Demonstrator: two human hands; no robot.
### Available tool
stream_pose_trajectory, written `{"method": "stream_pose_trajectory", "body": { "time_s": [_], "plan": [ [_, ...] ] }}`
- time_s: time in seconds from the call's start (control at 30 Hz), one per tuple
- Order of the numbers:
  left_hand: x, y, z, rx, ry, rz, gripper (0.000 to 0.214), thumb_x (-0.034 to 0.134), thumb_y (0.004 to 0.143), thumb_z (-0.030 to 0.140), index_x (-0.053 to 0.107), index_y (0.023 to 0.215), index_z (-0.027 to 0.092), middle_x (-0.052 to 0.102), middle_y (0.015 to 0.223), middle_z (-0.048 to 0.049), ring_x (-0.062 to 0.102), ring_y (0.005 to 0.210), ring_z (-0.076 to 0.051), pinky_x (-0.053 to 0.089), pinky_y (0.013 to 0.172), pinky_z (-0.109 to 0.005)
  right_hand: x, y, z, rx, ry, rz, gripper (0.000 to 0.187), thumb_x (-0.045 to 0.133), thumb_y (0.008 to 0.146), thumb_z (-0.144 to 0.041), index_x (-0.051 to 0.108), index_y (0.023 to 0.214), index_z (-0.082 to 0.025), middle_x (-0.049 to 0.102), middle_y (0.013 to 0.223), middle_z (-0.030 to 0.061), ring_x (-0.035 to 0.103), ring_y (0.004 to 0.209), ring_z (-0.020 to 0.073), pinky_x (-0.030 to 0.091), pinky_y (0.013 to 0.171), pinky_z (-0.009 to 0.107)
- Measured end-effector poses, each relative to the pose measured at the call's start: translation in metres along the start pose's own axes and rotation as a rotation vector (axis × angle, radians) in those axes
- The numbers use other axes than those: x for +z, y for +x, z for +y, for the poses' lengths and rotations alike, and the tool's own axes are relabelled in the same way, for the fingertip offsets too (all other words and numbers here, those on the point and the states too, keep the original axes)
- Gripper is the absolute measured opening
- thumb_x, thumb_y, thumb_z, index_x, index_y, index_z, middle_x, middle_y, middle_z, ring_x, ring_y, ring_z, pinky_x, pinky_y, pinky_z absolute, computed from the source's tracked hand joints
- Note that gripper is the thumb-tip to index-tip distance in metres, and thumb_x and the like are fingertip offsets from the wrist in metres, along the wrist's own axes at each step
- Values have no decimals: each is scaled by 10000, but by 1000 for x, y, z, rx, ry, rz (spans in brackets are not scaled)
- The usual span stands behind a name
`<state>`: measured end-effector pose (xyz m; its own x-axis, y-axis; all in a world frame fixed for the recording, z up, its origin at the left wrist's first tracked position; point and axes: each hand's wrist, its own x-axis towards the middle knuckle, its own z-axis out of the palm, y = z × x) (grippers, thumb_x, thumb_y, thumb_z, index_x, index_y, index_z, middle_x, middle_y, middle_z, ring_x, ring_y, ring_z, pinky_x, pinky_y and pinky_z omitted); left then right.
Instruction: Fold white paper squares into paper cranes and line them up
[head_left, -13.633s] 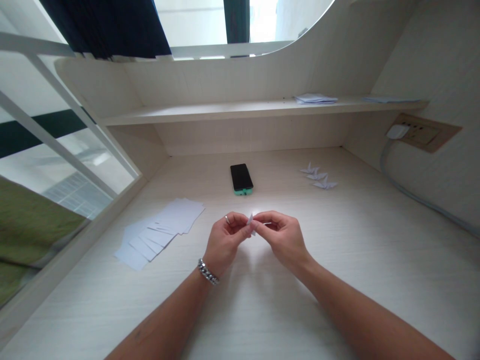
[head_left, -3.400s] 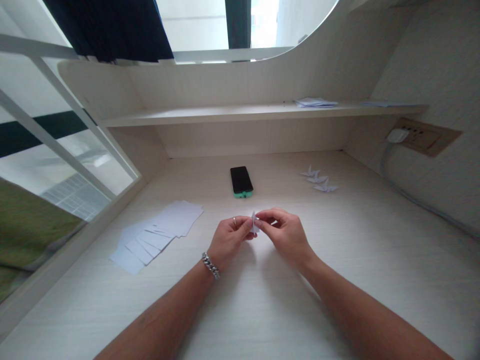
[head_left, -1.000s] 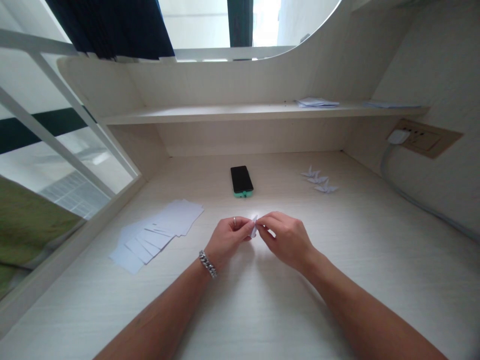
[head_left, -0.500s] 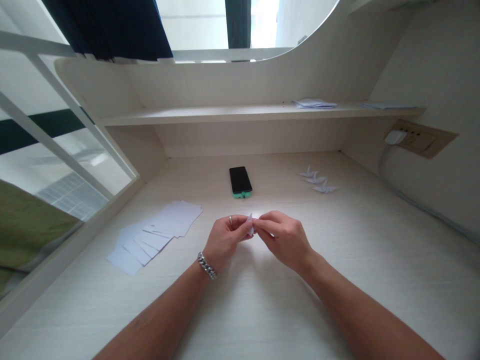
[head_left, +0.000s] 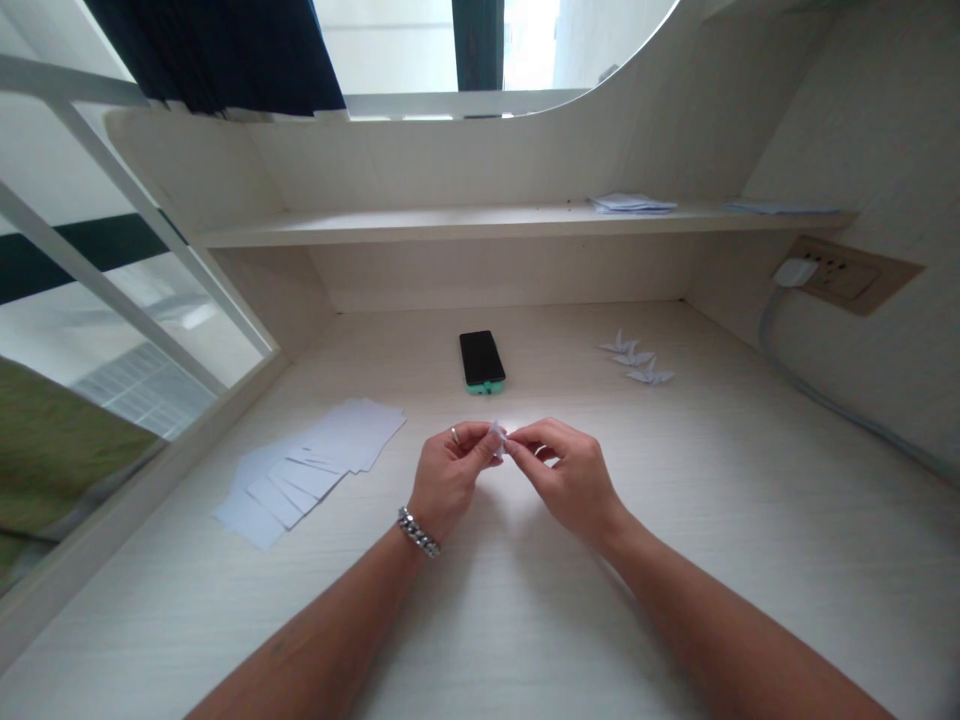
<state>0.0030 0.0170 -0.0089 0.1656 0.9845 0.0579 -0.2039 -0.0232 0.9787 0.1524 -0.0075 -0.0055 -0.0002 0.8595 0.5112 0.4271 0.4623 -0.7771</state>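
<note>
My left hand (head_left: 450, 475), with a ring and a metal bracelet, and my right hand (head_left: 566, 475) meet over the middle of the pale wooden desk (head_left: 525, 600). Both pinch a small folded piece of white paper (head_left: 496, 437) between thumb and fingertips; most of it is hidden by the fingers. Three finished white folded paper figures (head_left: 636, 358) lie in a row at the back right. A fanned pile of white paper sheets (head_left: 311, 465) lies to the left of my left hand.
A black phone in a teal case (head_left: 481, 359) lies face up behind my hands. A shelf (head_left: 450, 225) above holds more paper (head_left: 630, 203). A wall socket with a white plug (head_left: 796, 270) and its cable are at the right. A glass partition bounds the left.
The hands stayed in place over the desk; the fingers shifted slightly on the folded paper, which now shows less above the fingertips.
</note>
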Motion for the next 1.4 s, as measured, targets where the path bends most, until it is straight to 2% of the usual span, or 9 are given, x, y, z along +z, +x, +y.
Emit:
{"method": "stream_pose_trajectory", "body": {
  "time_s": [0.33, 0.67, 1.1, 1.4],
  "plan": [
    [2, -2, 1, -6, -20, -16, 245, 786, 689, 339, 723, 793, 126, 716, 764, -42, 645, 726, -140, 552, 723, -274, 2, 1, 0, 129, 72, -46, 122, 617, 835, -270, 673, 789, -173, 666, 750, 48, 619, 668, 160, 501, 591, 262],
    [1, 0, -4, -29, -29, -37, 247, 767, 710, 337, 689, 795, 118, 688, 753, -36, 644, 723, -149, 556, 744, -312, 4, -1, 3, 27, -78, -51, 106, 573, 849, -225, 633, 778, -175, 622, 729, 27, 571, 639, 142, 471, 602, 258],
    [3, -2, -4, -62, -5, -38, 268, 749, 720, 368, 634, 771, 132, 646, 734, -8, 613, 707, -124, 552, 701, -279, 4, -2, 5, 48, -119, -102, 120, 549, 869, -243, 612, 784, -187, 619, 752, 26, 564, 672, 153, 457, 616, 263],
    [2, 0, -7, -81, -52, 2, 246, 772, 703, 340, 686, 802, 132, 695, 745, -22, 643, 703, -118, 545, 666, -231, 4, 0, 4, 167, 40, -102, 121, 571, 860, -266, 639, 820, -174, 659, 798, 43, 608, 724, 163, 477, 618, 259]
  ]
}}
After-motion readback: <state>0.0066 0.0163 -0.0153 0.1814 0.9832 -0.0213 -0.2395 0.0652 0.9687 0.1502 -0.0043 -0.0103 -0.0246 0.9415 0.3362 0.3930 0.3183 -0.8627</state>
